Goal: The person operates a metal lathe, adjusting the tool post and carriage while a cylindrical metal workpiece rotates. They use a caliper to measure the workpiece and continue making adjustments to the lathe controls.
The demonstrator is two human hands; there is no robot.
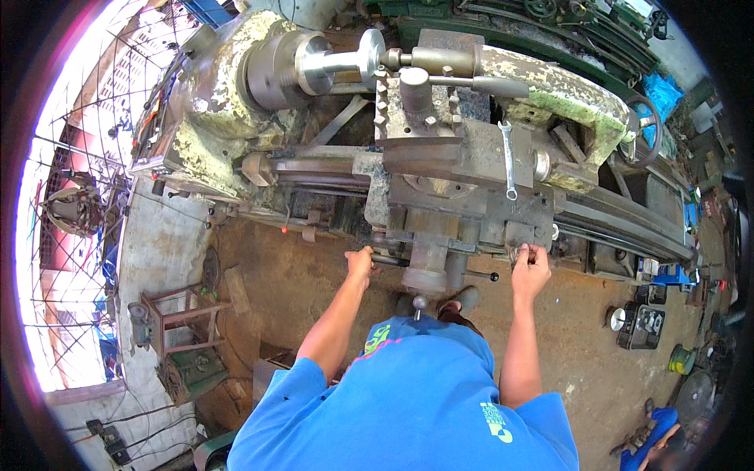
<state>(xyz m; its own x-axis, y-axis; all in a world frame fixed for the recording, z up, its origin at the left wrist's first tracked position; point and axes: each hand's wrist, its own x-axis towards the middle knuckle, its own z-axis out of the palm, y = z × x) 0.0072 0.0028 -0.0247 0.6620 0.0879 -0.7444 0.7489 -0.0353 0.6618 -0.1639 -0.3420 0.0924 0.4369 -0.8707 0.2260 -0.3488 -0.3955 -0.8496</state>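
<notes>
At the front of a worn metal lathe with peeling pale-green paint (210, 106), the person's left hand (360, 263) was curled around the end of a dark metal crank handle (389, 260). The right hand (532, 268) was narrow, fingertips drawn together at a dark metal block (520, 232) on the carriage; whether they pinched anything could not be told. The shiny silver flanged workpiece (371, 56) sat between the round grey steel chuck (275, 72) and the tailstock's steel centre (395, 58), so its mounting seemed done. The bolted dark steel tool post (416, 93) stood just beside the flange, contact unclear. A silver spanner (508, 161) lay on the carriage. How much machining remained could not be judged.
</notes>
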